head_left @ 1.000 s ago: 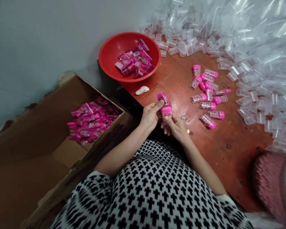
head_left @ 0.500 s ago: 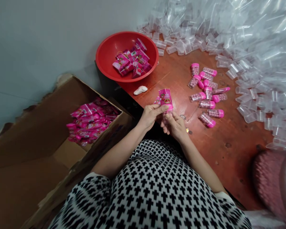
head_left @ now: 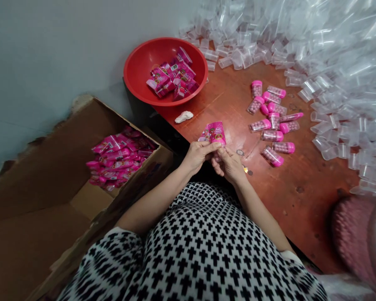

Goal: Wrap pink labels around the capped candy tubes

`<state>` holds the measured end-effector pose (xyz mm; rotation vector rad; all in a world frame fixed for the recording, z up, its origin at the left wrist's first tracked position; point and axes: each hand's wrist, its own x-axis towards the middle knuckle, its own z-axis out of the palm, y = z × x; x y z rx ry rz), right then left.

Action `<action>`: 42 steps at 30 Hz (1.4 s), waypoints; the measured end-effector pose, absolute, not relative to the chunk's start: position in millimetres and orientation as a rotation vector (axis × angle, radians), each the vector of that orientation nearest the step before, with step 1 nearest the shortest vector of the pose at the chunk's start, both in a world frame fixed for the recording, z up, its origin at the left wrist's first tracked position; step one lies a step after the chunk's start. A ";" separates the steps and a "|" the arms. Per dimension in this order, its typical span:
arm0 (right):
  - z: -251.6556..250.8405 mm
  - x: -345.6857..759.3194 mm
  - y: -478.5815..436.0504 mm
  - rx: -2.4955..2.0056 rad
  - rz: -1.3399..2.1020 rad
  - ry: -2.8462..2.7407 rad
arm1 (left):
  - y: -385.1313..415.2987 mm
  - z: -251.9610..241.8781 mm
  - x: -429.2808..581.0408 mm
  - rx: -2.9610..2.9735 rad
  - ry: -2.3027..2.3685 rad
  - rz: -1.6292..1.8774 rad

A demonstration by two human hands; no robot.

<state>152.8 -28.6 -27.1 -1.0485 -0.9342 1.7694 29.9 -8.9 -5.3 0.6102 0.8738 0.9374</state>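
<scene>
My left hand and my right hand meet at the near edge of the table, both pinched on one small pink candy tube with a printed pink wrapper around it. The tube stands up above my fingertips, its lower part hidden by them. A cluster of several capped pink tubes filled with pink beads lies on the wood to the right of my hands. A red bowl holding several pink wrappers sits farther back on the left.
A brown wooden table carries a big heap of clear plastic tubes at the back right. An open cardboard box with wrapped pink tubes stands at the left. A white scrap lies near the bowl. A container of pink beads sits at the right.
The pink tube has turned and shifted in my fingers, and the wrapper now sits lower on it. Both hands stay at the same spot.
</scene>
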 end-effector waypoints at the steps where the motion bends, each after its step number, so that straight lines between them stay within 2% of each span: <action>1: -27.1 152.9 -29.7 -1.042 1.780 -0.921 | -8.5 -6.0 27.8 0.606 0.872 0.941; 6: -24.9 157.7 -38.8 -1.030 1.661 -0.883 | -5.3 -9.2 20.5 0.473 0.980 1.127; 15: -24.1 151.1 -25.4 -1.066 1.551 -0.798 | -26.1 -5.5 27.5 0.503 0.860 1.041; 17: -21.0 147.2 -22.6 -1.062 1.586 -0.817 | -31.2 -0.5 15.0 0.492 0.894 1.145; 23: -15.6 150.7 -22.3 -1.106 1.548 -0.877 | -36.9 0.6 -48.2 0.474 1.152 1.755; 26: -17.0 155.0 -22.8 -1.151 1.522 -0.883 | -25.0 -18.7 -48.5 0.773 1.391 1.651; 30: -18.3 157.0 -24.4 -1.188 1.506 -0.919 | 1.9 -47.0 -16.3 1.659 1.622 1.193; 33: -17.0 160.5 -24.7 -1.218 1.477 -0.964 | 16.5 -58.7 2.3 1.968 1.725 0.979; 42: -21.9 165.4 -3.3 -1.290 1.333 -1.123 | 22.9 -71.0 9.0 1.969 1.734 1.172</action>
